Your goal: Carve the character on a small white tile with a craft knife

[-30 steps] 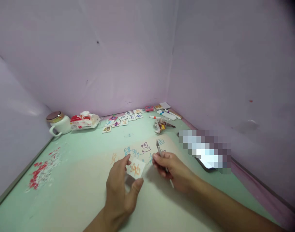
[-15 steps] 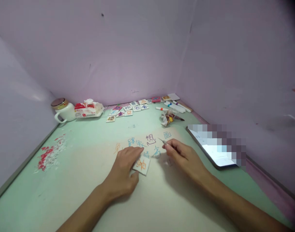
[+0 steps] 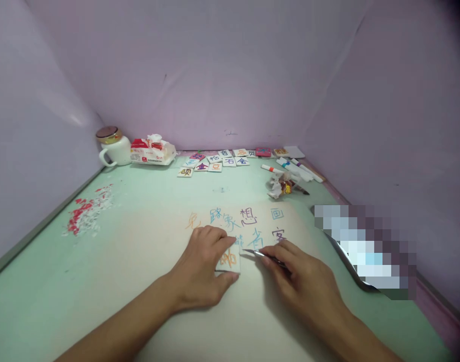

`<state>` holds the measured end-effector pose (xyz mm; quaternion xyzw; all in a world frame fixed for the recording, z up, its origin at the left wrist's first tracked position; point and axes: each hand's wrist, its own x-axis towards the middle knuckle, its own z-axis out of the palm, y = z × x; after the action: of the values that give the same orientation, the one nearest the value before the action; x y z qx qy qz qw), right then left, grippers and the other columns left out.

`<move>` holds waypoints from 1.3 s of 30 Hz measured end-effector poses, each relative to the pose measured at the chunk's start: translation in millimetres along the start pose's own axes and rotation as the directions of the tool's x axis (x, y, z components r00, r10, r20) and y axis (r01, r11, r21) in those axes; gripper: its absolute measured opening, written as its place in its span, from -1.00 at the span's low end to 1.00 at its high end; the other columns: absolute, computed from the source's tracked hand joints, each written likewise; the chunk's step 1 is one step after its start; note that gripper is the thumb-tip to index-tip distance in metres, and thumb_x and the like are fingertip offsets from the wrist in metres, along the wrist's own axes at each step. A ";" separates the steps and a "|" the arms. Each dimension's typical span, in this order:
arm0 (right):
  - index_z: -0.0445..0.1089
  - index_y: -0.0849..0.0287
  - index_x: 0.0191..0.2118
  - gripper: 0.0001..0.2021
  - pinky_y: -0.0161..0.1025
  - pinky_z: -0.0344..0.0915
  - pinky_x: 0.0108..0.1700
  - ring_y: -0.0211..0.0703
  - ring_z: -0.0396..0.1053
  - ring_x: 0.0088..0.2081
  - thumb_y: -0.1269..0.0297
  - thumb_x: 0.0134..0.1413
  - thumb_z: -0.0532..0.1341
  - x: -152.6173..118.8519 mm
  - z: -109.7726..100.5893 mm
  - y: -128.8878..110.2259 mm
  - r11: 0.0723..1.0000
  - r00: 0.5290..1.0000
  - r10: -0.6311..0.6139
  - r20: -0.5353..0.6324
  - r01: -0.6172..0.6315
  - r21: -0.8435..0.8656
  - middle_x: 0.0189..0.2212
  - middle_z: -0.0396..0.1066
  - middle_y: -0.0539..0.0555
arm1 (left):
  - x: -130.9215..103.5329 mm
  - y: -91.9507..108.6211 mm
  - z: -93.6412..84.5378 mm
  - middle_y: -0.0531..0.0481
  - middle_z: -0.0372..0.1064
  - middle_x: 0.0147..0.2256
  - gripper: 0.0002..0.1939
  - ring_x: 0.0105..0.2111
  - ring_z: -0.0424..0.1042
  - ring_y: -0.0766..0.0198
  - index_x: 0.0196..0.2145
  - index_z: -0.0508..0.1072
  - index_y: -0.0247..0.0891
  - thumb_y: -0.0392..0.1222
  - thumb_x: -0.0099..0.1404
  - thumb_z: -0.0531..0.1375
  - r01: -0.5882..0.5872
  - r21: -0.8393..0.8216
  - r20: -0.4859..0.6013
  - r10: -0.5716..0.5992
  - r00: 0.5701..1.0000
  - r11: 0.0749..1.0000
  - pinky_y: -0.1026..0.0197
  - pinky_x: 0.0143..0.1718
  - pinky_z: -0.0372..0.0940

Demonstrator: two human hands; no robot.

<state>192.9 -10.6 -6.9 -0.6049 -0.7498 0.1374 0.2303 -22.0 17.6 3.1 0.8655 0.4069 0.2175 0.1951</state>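
A square white tile (image 3: 230, 259) with an orange written character lies on the table in front of me. My left hand (image 3: 204, 269) grips it by the far and near edges, thumb below and fingers above, covering its left side. In my right hand (image 3: 303, 276) is a slim craft knife (image 3: 258, 253), held like a pen. Its pointed blade reaches left to just beside the tile's right edge; I cannot tell whether it touches. Coloured characters (image 3: 248, 217) are written on the pale surface just beyond both hands.
Several character tiles (image 3: 229, 162) lie along the back wall. A lidded white mug (image 3: 119, 151) and a wipes pack (image 3: 152, 152) stand back left. Red and white shavings (image 3: 81, 213) lie left. Markers (image 3: 296, 168) and a crumpled wrapper (image 3: 281, 186) are back right; a phone (image 3: 347, 261) lies right.
My right hand has brought the knife down and left to the tile's right edge. The left thumb has come up to the tile's near edge, and the tile is turned straighter. The view has shifted.
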 end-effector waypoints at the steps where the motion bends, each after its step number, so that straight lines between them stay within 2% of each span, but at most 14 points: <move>1: 0.46 0.05 -0.23 -0.75 -0.23 0.20 -0.46 -0.15 0.41 -0.45 0.21 0.18 0.04 -0.3 -0.5 -0.4 1.000 1.000 -0.007 -0.005 0.007 -0.014 -0.39 0.44 0.02 | 0.2 0.7 -0.3 -0.17 0.28 -0.16 -0.55 -0.13 0.22 0.00 -0.04 0.36 -0.30 -0.17 0.09 0.23 0.010 0.005 -0.002 -0.010 1.000 1.000 -0.12 -0.05 0.14; 9: 0.45 0.05 -0.28 -0.77 -0.26 0.20 -0.46 -0.18 0.39 -0.45 0.19 0.19 0.05 -2.6 -3.2 -3.5 0.998 0.999 -0.044 0.008 0.043 0.053 -0.39 0.45 0.03 | 0.6 3.1 -1.5 -0.15 0.28 -0.19 -0.56 -0.18 0.23 0.03 -0.09 0.37 -0.28 -0.28 0.00 0.17 0.017 0.013 0.008 -0.017 1.000 1.000 -0.09 -0.10 0.16; 13: 0.45 0.06 -0.29 -0.78 -0.25 0.20 -0.44 -0.13 0.40 -0.40 0.20 0.19 0.06 -3.6 -0.4 -3.2 0.998 0.998 -0.064 0.015 0.063 0.023 -0.39 0.45 0.04 | 0.5 2.9 -0.6 -0.18 0.27 -0.19 -0.54 -0.17 0.23 0.04 -0.10 0.39 -0.34 -0.32 -0.02 0.15 0.012 0.011 0.014 -0.012 1.000 1.000 -0.05 -0.09 0.17; 27: 0.47 0.05 -0.34 -0.79 -0.22 0.22 -0.41 -0.11 0.40 -0.38 0.20 0.17 0.09 -3.6 3.0 -1.8 0.992 0.992 -0.126 0.014 0.125 0.012 -0.41 0.46 0.04 | -0.4 2.3 -2.1 -0.19 0.28 -0.17 -0.61 -0.15 0.23 0.03 -0.10 0.40 -0.35 -0.24 0.08 0.25 0.013 -0.031 0.042 -0.012 0.999 0.999 -0.08 -0.07 0.16; 32: 0.47 0.06 -0.33 -0.79 -0.24 0.22 -0.42 -0.12 0.40 -0.37 0.20 0.18 0.09 -3.1 5.2 2.3 0.990 0.990 -0.144 -0.006 0.144 -0.015 -0.41 0.46 0.05 | -0.4 1.3 -2.5 -0.16 0.29 -0.17 -0.62 -0.16 0.23 0.04 -0.10 0.39 -0.30 -0.24 0.08 0.25 0.008 -0.033 0.036 -0.007 0.999 0.999 -0.07 -0.08 0.17; 36: 0.46 0.06 -0.29 -0.79 -0.24 0.21 -0.42 -0.09 0.40 -0.34 0.18 0.17 0.09 -1.4 5.9 4.6 0.997 0.996 -0.073 -0.048 0.073 -0.005 -0.38 0.46 0.06 | 0.0 1.1 -3.3 -0.16 0.29 -0.19 -0.64 -0.18 0.24 0.04 -0.12 0.39 -0.28 -0.22 0.09 0.24 0.007 -0.040 0.033 -0.005 0.999 0.999 -0.08 -0.09 0.18; 39: 0.44 0.07 -0.29 -0.78 -0.23 0.21 -0.41 -0.08 0.39 -0.34 0.17 0.19 0.07 -0.6 4.9 2.3 0.998 0.999 -0.001 -0.048 0.004 0.069 -0.37 0.45 0.06 | 0.4 0.5 -4.2 -0.17 0.30 -0.19 -0.64 -0.18 0.25 0.05 -0.11 0.39 -0.29 -0.24 0.09 0.22 -0.014 -0.067 0.042 0.017 0.999 0.998 -0.07 -0.08 0.20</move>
<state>192.4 -10.3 -12.4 -0.5988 -0.7396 0.1482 0.2691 -23.8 18.3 6.9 0.8660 0.3886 0.2141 0.2308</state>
